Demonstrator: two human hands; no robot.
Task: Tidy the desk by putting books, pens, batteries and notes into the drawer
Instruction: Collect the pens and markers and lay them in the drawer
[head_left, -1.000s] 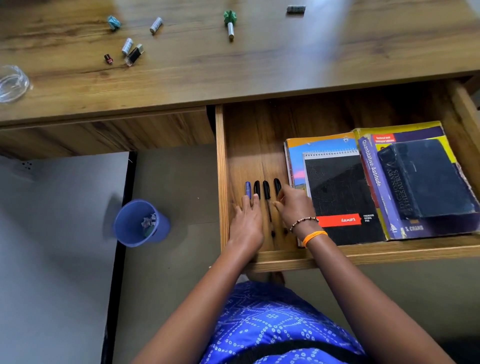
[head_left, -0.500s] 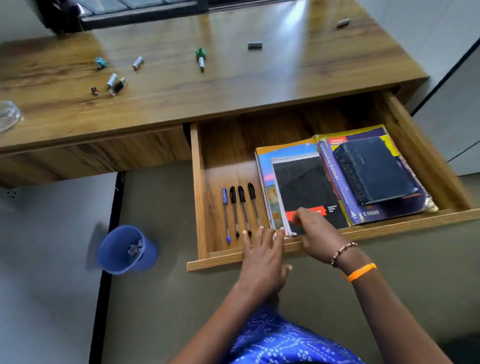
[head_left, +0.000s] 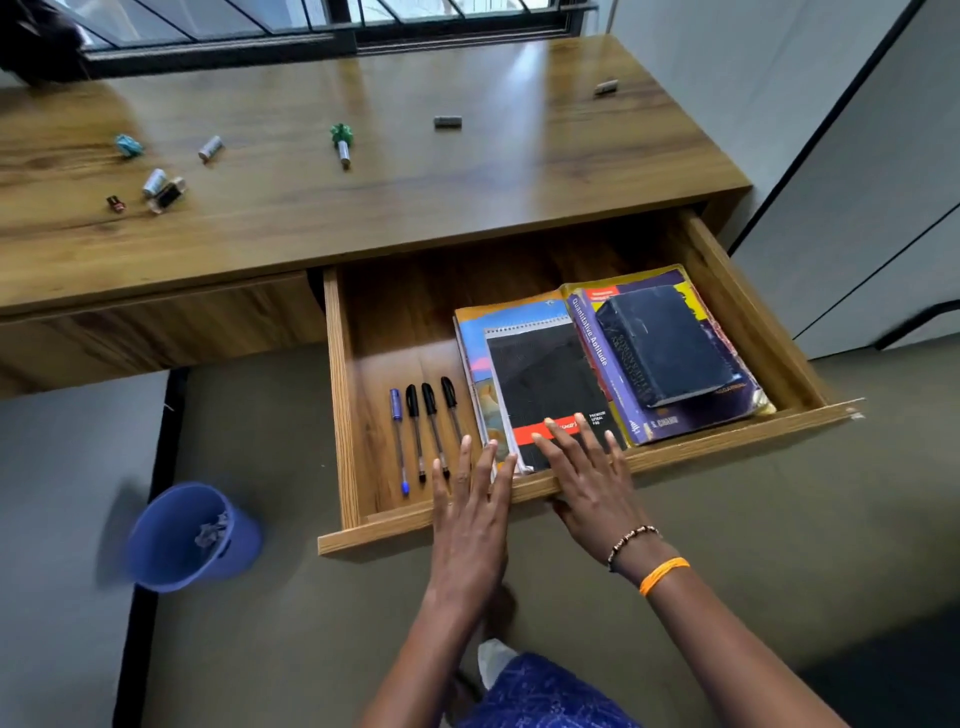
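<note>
Lying in open wooden drawer, four capped pens, stacked books, both hands flat, fingers spread

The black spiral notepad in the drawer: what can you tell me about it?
The black spiral notepad has a wire coil along its far edge, a dark cover and a red band with white lettering near its close end. It lies flat and shut on a colourful book. The right hand has straight fingers over the band.

left hand: flat, fingers straight, palm down | right hand: flat, fingers spread | grip: none
</note>
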